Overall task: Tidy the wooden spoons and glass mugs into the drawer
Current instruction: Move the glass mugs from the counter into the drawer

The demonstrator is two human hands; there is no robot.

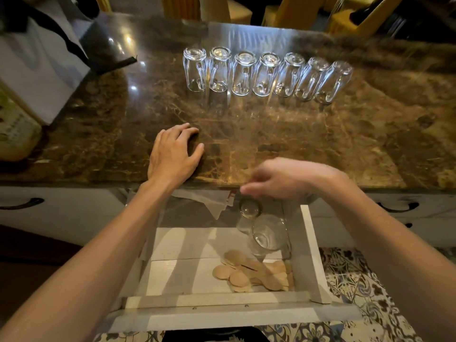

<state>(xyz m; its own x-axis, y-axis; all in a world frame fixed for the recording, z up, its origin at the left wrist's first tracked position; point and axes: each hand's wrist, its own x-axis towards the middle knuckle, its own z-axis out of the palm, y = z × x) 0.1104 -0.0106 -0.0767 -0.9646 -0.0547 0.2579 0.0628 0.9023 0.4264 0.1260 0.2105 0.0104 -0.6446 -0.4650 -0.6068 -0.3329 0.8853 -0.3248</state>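
Several glass mugs (266,75) stand upside down in a row at the back of the brown marble counter (320,144). Below the counter's front edge, a white drawer (313,255) is pulled out. Inside it, wooden spoons (249,272) lie heaped at the front right, and two glass mugs (267,234) sit behind them at the right. My left hand (172,154) rests flat on the counter, fingers spread, holding nothing. My right hand (286,178) is blurred, hovering over the rear mug (250,208) in the drawer, fingers loosely apart and just above the glass.
A white bag and a yellow-green carton (17,124) stand at the counter's left end. White cabinet fronts with black handles (397,206) flank the drawer. Crumpled paper (209,201) lies at the drawer's back. Patterned floor tiles show at lower right.
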